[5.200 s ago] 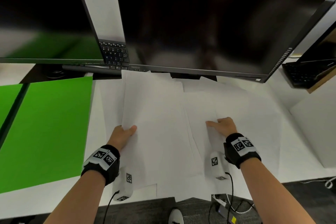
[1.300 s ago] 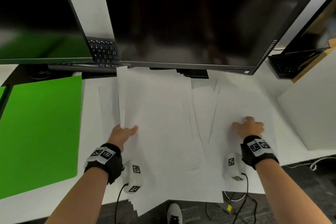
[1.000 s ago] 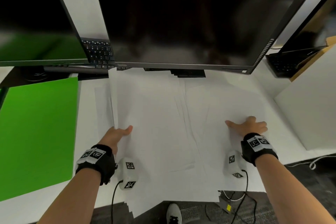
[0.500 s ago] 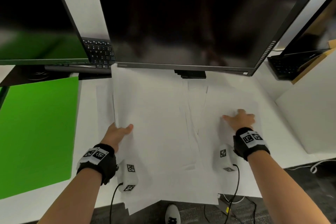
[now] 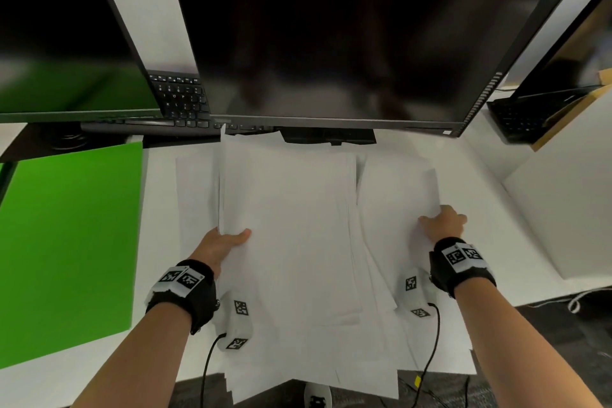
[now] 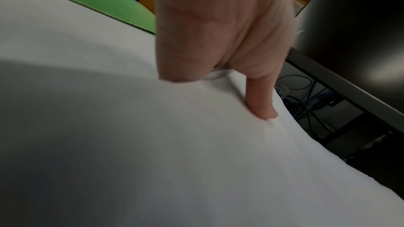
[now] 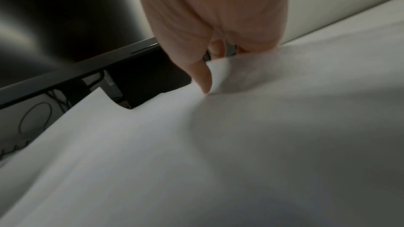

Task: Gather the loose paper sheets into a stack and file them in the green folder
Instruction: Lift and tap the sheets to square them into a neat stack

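The paper sheets (image 5: 291, 228) lie fanned on the desk (image 5: 159, 195) between the hands, long axis running away from the person toward the monitor (image 5: 347, 33). The left hand (image 5: 220, 243) pinches their left edge, thumb on top; the right hand (image 5: 442, 222) curls onto the right edge. The green folder (image 5: 69, 242) lies flat beside the left hand, so that hand is nearer
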`<state>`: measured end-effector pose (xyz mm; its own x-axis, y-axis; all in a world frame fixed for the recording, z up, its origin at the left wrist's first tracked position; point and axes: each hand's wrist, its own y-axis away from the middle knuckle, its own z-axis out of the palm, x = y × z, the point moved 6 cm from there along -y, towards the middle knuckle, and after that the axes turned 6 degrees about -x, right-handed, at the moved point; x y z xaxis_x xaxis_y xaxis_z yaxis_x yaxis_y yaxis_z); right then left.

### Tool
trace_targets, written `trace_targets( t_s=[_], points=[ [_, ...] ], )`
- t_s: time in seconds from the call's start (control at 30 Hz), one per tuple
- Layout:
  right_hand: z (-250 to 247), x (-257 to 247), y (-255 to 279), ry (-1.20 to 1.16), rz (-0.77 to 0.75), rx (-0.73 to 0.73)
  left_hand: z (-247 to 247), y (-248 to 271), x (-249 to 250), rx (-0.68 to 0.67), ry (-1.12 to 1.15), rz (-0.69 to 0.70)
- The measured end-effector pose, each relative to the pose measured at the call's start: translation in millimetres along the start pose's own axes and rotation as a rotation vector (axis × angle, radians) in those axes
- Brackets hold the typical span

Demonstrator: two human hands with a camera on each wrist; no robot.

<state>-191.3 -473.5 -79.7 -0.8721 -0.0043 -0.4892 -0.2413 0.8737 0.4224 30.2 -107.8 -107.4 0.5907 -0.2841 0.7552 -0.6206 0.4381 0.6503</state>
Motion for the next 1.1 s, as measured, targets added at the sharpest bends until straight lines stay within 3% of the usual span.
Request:
trace_targets(
  t_s=[0.07,0.17,0.53,0.77,1.1],
  points=[
    [2.1,0.1,0.5,0.002,-0.027,0.032,-12.1,-15.3,-8.7,0.005,0.038,0.021],
    [1.6,-4.0,0.9,-0.036,-0.065,0.027,-5.2,3.8,-1.1,0.01,0.07,0.016],
    [-14.8,-1.3,-3.7,-0.169,0.015,0.024,-17.3,7.9,-5.1,-0.043,0.121,0.031],
    [37.0,-42.8,14.3,-0.138,-0.161,-0.238,-8.7,6.8,1.6,-0.047,0.077,0.013],
    [91.2,-75.1,53.1,-0.38,-0.219,-0.464,17.6,-3.0,8.0,-0.087,-0.007,0.018]
  ],
)
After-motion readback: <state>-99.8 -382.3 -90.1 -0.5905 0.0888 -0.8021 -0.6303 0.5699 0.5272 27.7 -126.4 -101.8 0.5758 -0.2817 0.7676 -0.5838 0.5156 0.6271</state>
